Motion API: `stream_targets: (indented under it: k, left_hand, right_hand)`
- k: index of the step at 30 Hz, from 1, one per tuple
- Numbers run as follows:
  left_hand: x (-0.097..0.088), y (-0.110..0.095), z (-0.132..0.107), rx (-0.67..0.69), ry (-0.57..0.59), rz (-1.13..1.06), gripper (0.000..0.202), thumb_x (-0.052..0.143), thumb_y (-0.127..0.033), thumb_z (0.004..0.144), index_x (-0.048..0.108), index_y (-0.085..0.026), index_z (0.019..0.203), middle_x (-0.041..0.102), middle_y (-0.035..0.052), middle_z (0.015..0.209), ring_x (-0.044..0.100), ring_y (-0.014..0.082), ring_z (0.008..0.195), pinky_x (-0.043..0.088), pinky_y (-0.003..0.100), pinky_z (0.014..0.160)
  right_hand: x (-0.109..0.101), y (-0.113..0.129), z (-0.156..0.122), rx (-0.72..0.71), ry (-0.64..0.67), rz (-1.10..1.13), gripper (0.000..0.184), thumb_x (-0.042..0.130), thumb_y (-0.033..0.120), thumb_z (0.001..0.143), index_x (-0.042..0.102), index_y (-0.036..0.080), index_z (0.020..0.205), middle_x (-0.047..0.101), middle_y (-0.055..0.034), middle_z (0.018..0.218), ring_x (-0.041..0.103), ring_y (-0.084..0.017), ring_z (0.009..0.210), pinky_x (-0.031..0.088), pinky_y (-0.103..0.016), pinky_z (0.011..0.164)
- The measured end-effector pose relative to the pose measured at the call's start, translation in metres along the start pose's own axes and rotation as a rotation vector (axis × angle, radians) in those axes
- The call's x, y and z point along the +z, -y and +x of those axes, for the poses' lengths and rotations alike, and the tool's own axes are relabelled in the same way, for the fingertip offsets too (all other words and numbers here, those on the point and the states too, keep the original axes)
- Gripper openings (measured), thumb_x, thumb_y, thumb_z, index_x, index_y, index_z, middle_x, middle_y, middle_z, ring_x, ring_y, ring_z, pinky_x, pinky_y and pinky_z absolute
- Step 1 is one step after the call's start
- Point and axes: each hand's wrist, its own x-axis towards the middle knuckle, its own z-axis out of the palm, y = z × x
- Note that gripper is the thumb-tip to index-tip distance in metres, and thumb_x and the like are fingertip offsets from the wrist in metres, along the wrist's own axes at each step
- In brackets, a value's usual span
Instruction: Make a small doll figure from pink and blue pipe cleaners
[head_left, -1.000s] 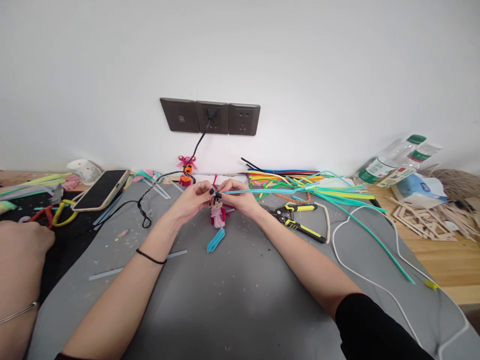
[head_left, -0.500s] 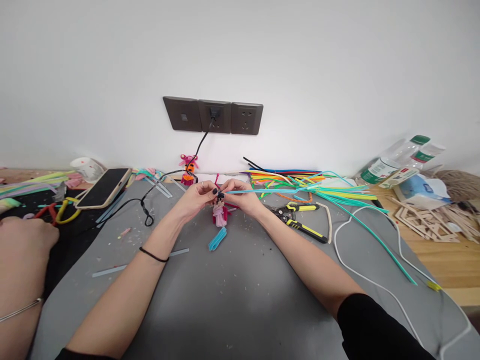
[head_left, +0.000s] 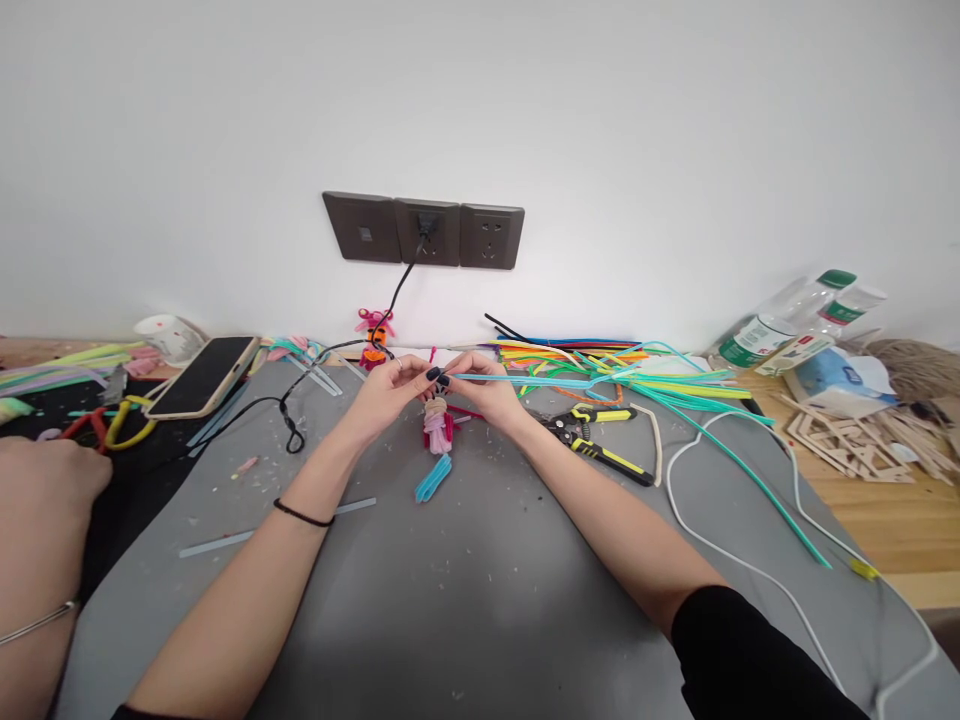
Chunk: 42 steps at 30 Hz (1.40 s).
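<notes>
My left hand (head_left: pixel 391 396) and my right hand (head_left: pixel 486 388) meet over the middle of the grey mat, thumbs and fingers pinched together. Between the fingertips is the left end of a pair of long light-blue pipe cleaners (head_left: pixel 536 381), which run out to the right past my right hand. Just below the fingertips lies a small pink and beige pipe-cleaner bundle (head_left: pixel 436 430), its top partly hidden by my fingers. A short folded blue pipe-cleaner piece (head_left: pixel 433 479) rests nearer to me, apart from both hands.
Yellow-black wire strippers (head_left: pixel 600 445) and a heap of coloured pipe cleaners (head_left: pixel 675 385) lie right of my hands. A pink-orange figure (head_left: pixel 376 340) stands by the wall. At left are a phone (head_left: pixel 204 378), scissors (head_left: pixel 127 422) and another person's hand (head_left: pixel 52 480). Bottles (head_left: pixel 757 340) stand at right.
My thumbs and fingertips have shifted slightly at the end of the blue pipe cleaners, the left thumb now closer to the right one. The view has moved a little; the rest lies as before.
</notes>
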Motion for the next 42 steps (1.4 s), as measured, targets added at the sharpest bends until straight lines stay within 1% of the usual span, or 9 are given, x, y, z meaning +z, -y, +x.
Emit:
stream_targets:
  k: [5, 12, 15, 19, 27, 32, 36, 40, 42]
  left_hand:
    - [-0.002, -0.003, -0.001, -0.029, 0.021, 0.011, 0.052, 0.089, -0.061, 0.060, 0.074, -0.015, 0.078, 0.070, 0.0064, 0.070, 0.062, 0.0176, 0.066, 0.049, 0.028, 0.063]
    - [-0.006, 0.003, 0.001, -0.042, 0.028, -0.013, 0.042, 0.092, -0.051, 0.058, 0.076, -0.015, 0.072, 0.072, 0.0080, 0.069, 0.063, 0.0184, 0.065, 0.052, 0.029, 0.063]
    - [-0.005, 0.005, 0.001, -0.045, 0.024, -0.023, 0.040, 0.093, -0.049, 0.058, 0.076, -0.015, 0.071, 0.072, 0.0082, 0.068, 0.063, 0.0179, 0.065, 0.052, 0.028, 0.062]
    - [-0.006, 0.005, 0.001, -0.051, 0.037, -0.025, 0.043, 0.092, -0.052, 0.058, 0.075, -0.015, 0.071, 0.072, 0.0089, 0.068, 0.063, 0.0179, 0.064, 0.053, 0.028, 0.062]
    - [-0.006, 0.006, 0.001, -0.058, 0.037, -0.004, 0.041, 0.093, -0.049, 0.057, 0.073, -0.016, 0.069, 0.072, 0.0075, 0.067, 0.063, 0.0176, 0.063, 0.052, 0.028, 0.060]
    - [-0.006, 0.008, 0.002, -0.056, 0.061, -0.003, 0.042, 0.091, -0.052, 0.061, 0.073, -0.015, 0.071, 0.072, 0.0078, 0.068, 0.064, 0.0183, 0.063, 0.052, 0.029, 0.061]
    - [-0.005, 0.007, 0.002, -0.064, 0.069, 0.023, 0.047, 0.089, -0.058, 0.060, 0.073, -0.015, 0.071, 0.072, 0.0078, 0.067, 0.064, 0.0181, 0.063, 0.053, 0.029, 0.062]
    - [-0.004, 0.004, 0.001, -0.083, 0.052, 0.051, 0.052, 0.088, -0.063, 0.057, 0.074, -0.015, 0.073, 0.073, 0.0073, 0.069, 0.065, 0.0186, 0.066, 0.056, 0.030, 0.066]
    - [-0.005, 0.004, 0.001, -0.087, 0.038, 0.041, 0.055, 0.087, -0.066, 0.058, 0.075, -0.015, 0.074, 0.075, 0.0088, 0.072, 0.066, 0.0200, 0.069, 0.057, 0.032, 0.069]
  right_hand:
    - [0.001, 0.002, -0.001, 0.006, 0.007, 0.008, 0.045, 0.089, 0.055, 0.065, 0.061, 0.020, 0.069, 0.068, -0.0011, 0.078, 0.062, -0.015, 0.073, 0.051, -0.030, 0.070]
    - [0.001, -0.002, 0.000, -0.026, -0.021, -0.109, 0.050, 0.086, 0.062, 0.064, 0.058, 0.021, 0.067, 0.065, -0.0001, 0.071, 0.057, -0.014, 0.069, 0.048, -0.029, 0.066]
    - [0.001, -0.002, 0.000, -0.037, -0.024, -0.140, 0.049, 0.085, 0.061, 0.066, 0.057, 0.021, 0.067, 0.064, 0.0001, 0.071, 0.056, -0.014, 0.069, 0.048, -0.029, 0.066]
    - [0.001, -0.002, -0.001, -0.028, -0.024, -0.145, 0.045, 0.085, 0.056, 0.069, 0.057, 0.021, 0.068, 0.064, -0.0006, 0.073, 0.056, -0.015, 0.070, 0.047, -0.029, 0.065]
    - [0.000, -0.003, -0.001, -0.026, -0.025, -0.148, 0.044, 0.085, 0.054, 0.068, 0.056, 0.021, 0.066, 0.062, -0.0001, 0.071, 0.053, -0.014, 0.068, 0.044, -0.028, 0.064]
    - [-0.001, -0.004, -0.001, -0.033, -0.021, -0.159, 0.040, 0.084, 0.049, 0.070, 0.057, 0.020, 0.066, 0.062, -0.0007, 0.074, 0.053, -0.014, 0.069, 0.043, -0.028, 0.065]
    - [-0.001, -0.004, -0.001, -0.028, -0.027, -0.161, 0.037, 0.083, 0.046, 0.070, 0.056, 0.020, 0.066, 0.062, -0.0004, 0.074, 0.054, -0.013, 0.069, 0.043, -0.028, 0.066]
    - [0.000, -0.003, -0.001, 0.002, -0.034, -0.160, 0.035, 0.083, 0.043, 0.068, 0.057, 0.019, 0.066, 0.062, 0.0012, 0.070, 0.054, -0.012, 0.066, 0.044, -0.026, 0.064]
    - [-0.001, -0.001, 0.000, 0.031, -0.048, -0.137, 0.034, 0.083, 0.044, 0.067, 0.060, 0.019, 0.069, 0.064, 0.0013, 0.070, 0.056, -0.012, 0.067, 0.046, -0.027, 0.066]
